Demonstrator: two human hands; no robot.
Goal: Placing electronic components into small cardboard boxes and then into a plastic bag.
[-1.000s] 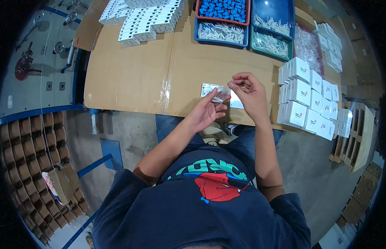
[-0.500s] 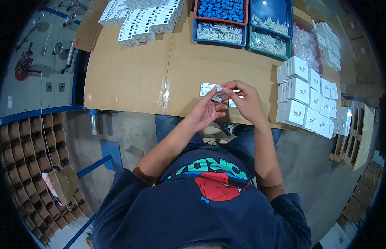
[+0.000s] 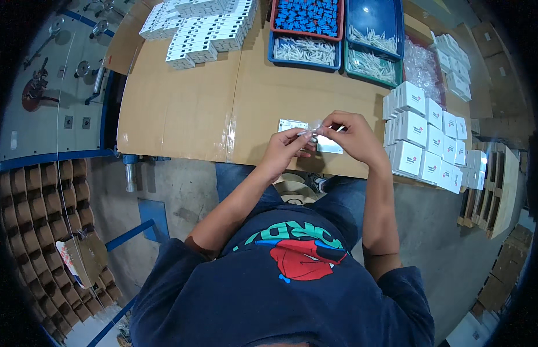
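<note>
Both hands meet over the near edge of the cardboard-covered table. Between them is a small clear plastic bag [image 3: 315, 125], its contents mostly hidden by fingers. My left hand [image 3: 282, 151] is closed around its lower left side, thumb on top. From the right, my right hand [image 3: 358, 140] pinches the bag between thumb and fingertips. Below the hands lie a white printed piece [image 3: 292, 124] and a plain white panel [image 3: 329, 146]. The hands cover where these two meet, so I cannot tell whether they are one box.
White boxes [image 3: 410, 128] are stacked at the right. Trays of blue parts [image 3: 306, 16] and white sticks [image 3: 303, 51] stand at the back, beside a heap of clear bags [image 3: 420, 66]. More white boxes [image 3: 208, 37] sit far left. A cardboard divider grid [image 3: 35, 214] is low at left.
My right hand has shifted to the right, its elbow further out, and more of the white panel shows. My left hand has turned and closed more around the bag.
</note>
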